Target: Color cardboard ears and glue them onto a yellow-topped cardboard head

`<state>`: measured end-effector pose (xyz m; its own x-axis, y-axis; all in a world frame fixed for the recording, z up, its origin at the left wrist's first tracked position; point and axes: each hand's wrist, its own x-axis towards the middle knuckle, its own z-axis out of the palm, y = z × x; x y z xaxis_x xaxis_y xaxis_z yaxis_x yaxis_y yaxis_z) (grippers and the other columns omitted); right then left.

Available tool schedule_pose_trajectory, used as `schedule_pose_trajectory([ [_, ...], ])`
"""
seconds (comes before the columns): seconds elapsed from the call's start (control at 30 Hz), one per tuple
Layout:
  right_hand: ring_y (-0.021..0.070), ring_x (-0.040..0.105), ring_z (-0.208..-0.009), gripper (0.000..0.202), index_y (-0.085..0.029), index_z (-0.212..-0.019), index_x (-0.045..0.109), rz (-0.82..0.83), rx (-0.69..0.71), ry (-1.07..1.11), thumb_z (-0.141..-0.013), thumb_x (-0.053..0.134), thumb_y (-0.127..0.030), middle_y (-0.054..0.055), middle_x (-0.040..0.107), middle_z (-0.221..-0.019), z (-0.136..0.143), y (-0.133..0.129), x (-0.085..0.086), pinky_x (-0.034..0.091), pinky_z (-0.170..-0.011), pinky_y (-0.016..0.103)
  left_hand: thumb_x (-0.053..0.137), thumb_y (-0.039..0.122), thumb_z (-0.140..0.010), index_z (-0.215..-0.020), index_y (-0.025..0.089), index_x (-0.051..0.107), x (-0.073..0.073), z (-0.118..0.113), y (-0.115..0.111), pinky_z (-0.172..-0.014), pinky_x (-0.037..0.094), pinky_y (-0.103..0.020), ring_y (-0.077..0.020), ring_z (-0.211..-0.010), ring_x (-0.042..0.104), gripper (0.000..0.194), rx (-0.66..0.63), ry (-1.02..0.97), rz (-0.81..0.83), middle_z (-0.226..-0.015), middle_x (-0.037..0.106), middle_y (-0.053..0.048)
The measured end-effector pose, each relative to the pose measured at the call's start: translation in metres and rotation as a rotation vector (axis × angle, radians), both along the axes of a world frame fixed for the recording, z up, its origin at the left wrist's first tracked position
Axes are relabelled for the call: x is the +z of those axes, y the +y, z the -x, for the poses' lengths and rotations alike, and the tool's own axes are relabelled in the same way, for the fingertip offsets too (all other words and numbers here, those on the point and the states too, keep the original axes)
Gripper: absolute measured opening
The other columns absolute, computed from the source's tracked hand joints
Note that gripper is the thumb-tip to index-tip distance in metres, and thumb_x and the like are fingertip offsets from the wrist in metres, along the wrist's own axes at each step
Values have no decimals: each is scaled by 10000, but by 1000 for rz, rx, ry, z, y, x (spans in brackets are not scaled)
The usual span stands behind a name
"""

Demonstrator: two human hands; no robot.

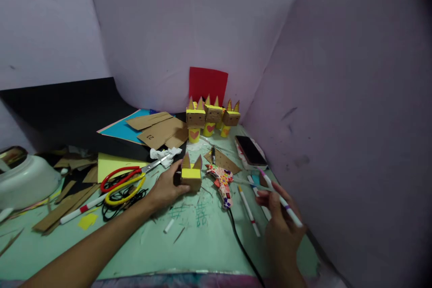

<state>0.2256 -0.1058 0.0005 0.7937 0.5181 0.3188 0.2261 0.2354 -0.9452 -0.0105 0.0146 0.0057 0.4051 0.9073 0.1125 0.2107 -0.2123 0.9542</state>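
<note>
My left hand [170, 188] is closed around the left side of a small cardboard box head [191, 182], which has a yellow strip on top and two pointed ears. It rests on the pale green tabletop [145, 252]. In my right hand [281, 216] is a white marker [286, 207] with a purple band and purple tip, slanting up to the left. Between the hands lies a hot glue gun [222, 184] with a colourful pattern, its black cord running toward me. Beside it is a white marker with an orange end [249, 211]. A white cap [168, 226] lies nearer me.
Several finished cardboard figures [195, 119] with red hearts stand at the back before a red sheet [207, 82]. Red-and-yellow-handled scissors [123, 184], cardboard pieces [160, 131] and a white appliance [27, 180] occupy the left. A phone [251, 150] lies by the right wall.
</note>
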Motion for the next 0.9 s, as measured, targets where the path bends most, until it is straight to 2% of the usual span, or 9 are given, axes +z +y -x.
schedule_pose_trajectory([
  [0.1,208,683,-730,359,-163,-1127,626,105,44,-183,-826,593,-355,67,720,-830,-6,-21,-19,530,-667,329,746,328,-632,-1218,120,511,3,3,-1,-873,485,-372,-306,-1064,583,664,9,-229,86,-1163,636,-111],
  [0.17,224,695,-791,320,-174,-1095,635,135,81,-393,-829,575,-340,72,733,-866,-14,-32,-29,534,-705,341,754,375,-631,-1141,124,570,7,4,-3,-768,521,-318,-279,-950,630,598,54,-358,172,-1053,679,-91],
  [0.23,245,682,-899,306,-182,-1087,629,166,109,-592,-828,557,-328,83,732,-955,-24,-42,-33,522,-775,373,746,369,-647,-1072,136,601,10,5,-5,-647,537,-284,-233,-803,653,506,99,-433,280,-930,696,-68],
  [0.3,251,659,-977,296,-192,-1092,618,214,134,-696,-841,528,-321,88,712,-1046,-33,-50,-32,509,-814,387,723,319,-673,-1009,140,615,12,5,-6,-530,531,-258,-193,-684,640,396,132,-464,380,-828,680,-48],
  [0.4,249,641,-992,262,-199,-1055,615,266,104,-676,-865,493,-333,89,698,-1062,-40,-59,-27,491,-821,391,668,218,-714,-963,138,626,15,4,-8,-448,522,-244,-174,-631,622,264,176,-466,475,-782,661,-50],
  [0.5,259,624,-989,239,-189,-1009,612,242,32,-601,-857,514,-345,97,692,-1040,-40,-61,-26,460,-836,401,609,199,-765,-1013,155,616,20,2,-11,-436,542,-278,-188,-632,633,252,154,-489,527,-799,671,-58],
  [0.67,239,616,-974,195,-197,-987,616,189,55,-465,-846,543,-312,81,692,-1018,-31,-53,-35,450,-836,378,592,99,-755,-999,134,619,21,0,-14,-532,585,-301,-199,-705,665,248,129,-554,585,-853,691,-79],
  [0.77,229,619,-935,163,-191,-925,617,130,-16,-351,-837,554,-313,77,697,-955,-28,-46,-39,456,-812,362,570,-7,-703,-980,111,623,18,-1,-13,-570,598,-307,-205,-728,676,306,133,-581,612,-868,699,-91],
  [0.9,232,618,-919,183,-187,-897,616,131,-47,-292,-822,565,-346,82,698,-931,-30,-44,-41,452,-795,361,570,-35,-680,-915,112,633,15,-5,-14,-618,608,-318,-208,-747,683,285,148,-606,610,-880,705,-89],
])
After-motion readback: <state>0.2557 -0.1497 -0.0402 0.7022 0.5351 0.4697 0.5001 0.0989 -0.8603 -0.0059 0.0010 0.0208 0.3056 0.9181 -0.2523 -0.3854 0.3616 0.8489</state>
